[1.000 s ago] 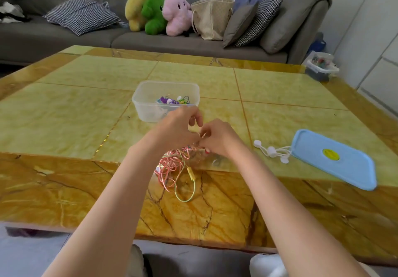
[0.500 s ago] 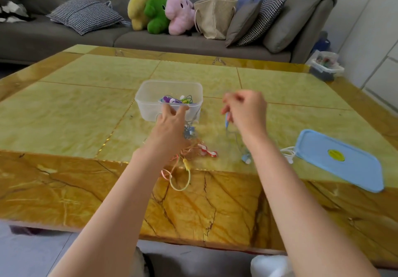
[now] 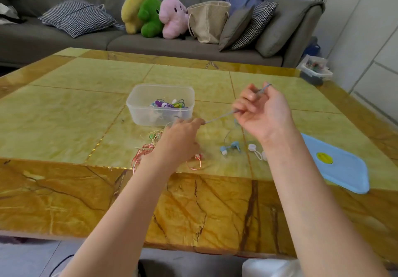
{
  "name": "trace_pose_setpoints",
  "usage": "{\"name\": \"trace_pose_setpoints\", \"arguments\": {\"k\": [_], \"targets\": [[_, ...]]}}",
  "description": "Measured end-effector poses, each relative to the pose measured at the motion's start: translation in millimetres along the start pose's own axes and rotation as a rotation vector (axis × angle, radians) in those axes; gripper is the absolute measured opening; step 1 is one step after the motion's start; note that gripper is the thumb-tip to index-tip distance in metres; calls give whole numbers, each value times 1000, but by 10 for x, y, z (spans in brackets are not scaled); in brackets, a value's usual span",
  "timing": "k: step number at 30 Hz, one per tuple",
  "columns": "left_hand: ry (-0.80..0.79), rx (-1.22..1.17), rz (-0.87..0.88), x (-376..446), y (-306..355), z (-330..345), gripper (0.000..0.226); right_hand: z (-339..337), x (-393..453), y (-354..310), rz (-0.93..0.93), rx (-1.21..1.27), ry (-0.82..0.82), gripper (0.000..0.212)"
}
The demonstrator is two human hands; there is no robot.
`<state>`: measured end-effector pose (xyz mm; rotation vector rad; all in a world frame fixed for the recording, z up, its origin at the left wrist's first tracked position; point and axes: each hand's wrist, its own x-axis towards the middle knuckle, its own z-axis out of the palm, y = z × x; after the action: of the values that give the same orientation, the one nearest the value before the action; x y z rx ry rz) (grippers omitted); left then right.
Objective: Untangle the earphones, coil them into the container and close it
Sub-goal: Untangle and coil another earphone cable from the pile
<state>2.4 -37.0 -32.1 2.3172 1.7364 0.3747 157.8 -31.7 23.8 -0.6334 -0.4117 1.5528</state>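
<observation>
- Blue earphone cable is stretched tight between both hands, above the worktop, just in front of the container.
- The left hand pinches one part of this cable with its fingertips; the right hand is half curled, with the cable held in its fingers and looped over one finger at the top.
- The blue earbuds hang down to the worktop, near the right wrist, and white earbuds lie just beside them.
- A pink and green tangle lies under the left forearm, not yet separated.
- The clear container, far from the near edge, already holds some coloured earphones; the blue lid lies at the right, apart from it.
- I think the cable is very light, thin and soft, so it keeps no shape and slips easily through fingers.
- It is better to pinch the cord itself and wind it round the fingers, not to pull at the earbuds, because the joints there seem fragile.
</observation>
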Motion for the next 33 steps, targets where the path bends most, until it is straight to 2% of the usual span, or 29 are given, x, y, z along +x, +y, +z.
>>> {"name": "trace_pose_setpoints", "arguments": {"k": [2, 5, 8, 10, 13, 15, 17, 19, 22, 26, 28, 30, 33], "targets": [[188, 83, -45, 25, -73, 12, 28, -28, 5, -41, -106, -157, 64, 35], [435, -100, -29, 24, -70, -110, 28, -12, -14, 10, -243, -690, 84, 25], [604, -152, 70, 7, 31, -221, 27, 58, -96, 176, -57, -1122, -117, 29], [641, -177, 89, 21, 69, -260, 31, 79, -132, 222, 46, -1172, -242, 38], [618, -308, 72, 34, 0, -281, 23, 124, -158, 70, 74, -774, -315, 39], [579, -331, 27, 33, -78, -284, 20, 141, -164, -65, -20, -510, -308, 31], [526, -360, -21, 29, -118, -300, 21, 109, -142, -119, -147, -395, -254, 28], [500, -544, -73, 19, -96, -353, 22, 47, -96, -90, -260, -426, -190, 28], [453, -1033, -118, -14, 33, -478, 24, -32, -36, 4, -346, -676, -99, 22], [307, -1576, 64, -56, 277, -624, 27, -132, -1, 110, -202, -982, -35, 25], [238, -1827, 130, -44, 354, -670, 28, -134, -22, 110, -151, -987, -55, 25], [169, -1884, 141, -35, 390, -667, 27, -121, -49, 70, -153, -920, -93, 24], [117, -1502, 34, -12, 381, -537, 26, -145, -70, 1, -167, -897, -69, 24]]}}
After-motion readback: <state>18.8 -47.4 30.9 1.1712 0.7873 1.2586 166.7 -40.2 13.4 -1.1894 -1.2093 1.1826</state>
